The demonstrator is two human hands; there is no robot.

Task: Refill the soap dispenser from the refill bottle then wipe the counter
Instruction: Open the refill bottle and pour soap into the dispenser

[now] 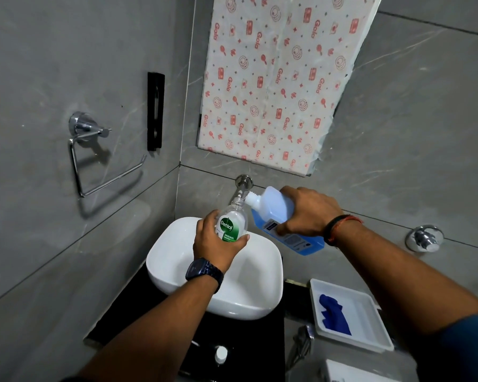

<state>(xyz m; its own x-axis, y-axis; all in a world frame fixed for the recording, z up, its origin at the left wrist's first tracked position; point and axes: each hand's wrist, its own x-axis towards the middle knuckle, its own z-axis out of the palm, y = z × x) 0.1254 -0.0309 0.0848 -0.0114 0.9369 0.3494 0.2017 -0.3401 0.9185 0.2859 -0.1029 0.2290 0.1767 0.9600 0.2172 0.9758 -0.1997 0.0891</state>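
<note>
- Soap dispenser (232, 224): open-necked, held over basin (177, 252); left hand (215, 244) wrapped round its body.
- Refill bottle (276, 213): tilted, mouth just beside dispenser neck; right hand (307, 213) grips its middle.
- Advice: align mouths first, then pour slowly.
- Count: one dispenser, one refill bottle, one blue cloth (333, 315) in one tray (370, 337).

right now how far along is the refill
Done: both bottles open, white cap on the counter. In hand: left hand holds the dispenser, right hand tilts the refill bottle at its mouth; no flow visible. Left: filling, closing, wiping; blue cloth waits in the tray.
</note>
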